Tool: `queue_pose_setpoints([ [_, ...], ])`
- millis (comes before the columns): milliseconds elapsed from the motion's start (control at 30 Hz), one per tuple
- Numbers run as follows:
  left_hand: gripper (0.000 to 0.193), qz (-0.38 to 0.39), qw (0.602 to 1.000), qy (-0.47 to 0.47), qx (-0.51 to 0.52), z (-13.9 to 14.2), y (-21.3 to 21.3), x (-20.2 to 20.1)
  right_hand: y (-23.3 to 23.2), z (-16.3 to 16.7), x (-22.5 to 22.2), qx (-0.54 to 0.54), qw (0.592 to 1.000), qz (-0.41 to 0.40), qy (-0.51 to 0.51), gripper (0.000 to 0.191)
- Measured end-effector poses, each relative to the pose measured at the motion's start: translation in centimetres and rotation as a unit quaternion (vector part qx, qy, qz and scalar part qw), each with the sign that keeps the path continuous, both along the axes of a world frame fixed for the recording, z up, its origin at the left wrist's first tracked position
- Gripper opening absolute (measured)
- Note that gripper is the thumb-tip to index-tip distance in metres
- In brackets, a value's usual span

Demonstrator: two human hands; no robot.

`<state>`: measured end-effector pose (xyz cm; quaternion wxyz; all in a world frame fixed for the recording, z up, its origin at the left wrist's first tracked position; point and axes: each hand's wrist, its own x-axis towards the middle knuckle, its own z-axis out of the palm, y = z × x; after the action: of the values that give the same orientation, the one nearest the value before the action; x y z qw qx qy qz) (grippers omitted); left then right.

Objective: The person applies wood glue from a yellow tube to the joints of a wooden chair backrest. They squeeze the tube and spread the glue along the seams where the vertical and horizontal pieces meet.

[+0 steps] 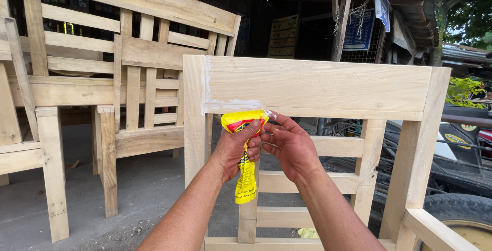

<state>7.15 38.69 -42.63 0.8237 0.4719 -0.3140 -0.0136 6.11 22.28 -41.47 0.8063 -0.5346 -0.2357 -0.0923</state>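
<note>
Open workshop yard, unpainted wooden chair frame (318,84) in front. Yellow-red glue pouch (245,153) pinched in left hand (233,148), right hand (289,146) fingers (271,128) closed narrow at its top corner, just under frame's top board. Behind frame: blue rectangular sign (359,29), yellow stacked boxes (283,37).

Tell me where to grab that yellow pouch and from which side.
Grip the yellow pouch at its bulging upper part, near the top, coming from the left side, as the left hand does. The lower part hangs flat and limp, so it probably offers little to squeeze. The upper right corner lies at the wooden frame, where the right hand has its fingertips, so that side is taken.
</note>
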Motion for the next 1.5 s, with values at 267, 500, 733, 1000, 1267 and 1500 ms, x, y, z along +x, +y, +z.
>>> queue_pose_setpoints([
  [267, 0.035, 0.012, 1.000, 0.003, 0.007, 0.0, -0.3, -0.2, -0.3, 0.3, -0.3, 0.012, 0.999, 0.030, 0.026, 0.035],
  [500, 0.035, 0.025, 1.000, -0.005, 0.015, -0.1, -0.1, -0.1, -0.1, 0.3, -0.3, 0.016, 0.998, 0.039, 0.038, 0.033],
  [733, 0.035, 0.037, 0.999, -0.005, 0.026, -0.2, -0.1, 0.2, 0.1, 0.1, -0.3, 0.022, 0.998, 0.043, 0.046, 0.033],
  [1000, 0.033, 0.067, 0.997, 0.006, 0.038, -0.2, -0.3, 0.1, 0.0, 0.1, -0.4, 0.016, 0.999, 0.022, 0.039, 0.041],
  [1267, 0.033, 0.090, 0.994, 0.034, 0.043, -0.7, 0.2, 0.7, -0.1, 0.4, 0.2, -0.063, 0.990, -0.113, -0.050, 0.056],
  [1500, 0.036, 0.110, 0.993, 0.022, 0.035, -0.8, 0.6, 0.5, 0.7, -0.3, 0.7, -0.314, 0.857, -0.363, -0.185, 0.066],
])
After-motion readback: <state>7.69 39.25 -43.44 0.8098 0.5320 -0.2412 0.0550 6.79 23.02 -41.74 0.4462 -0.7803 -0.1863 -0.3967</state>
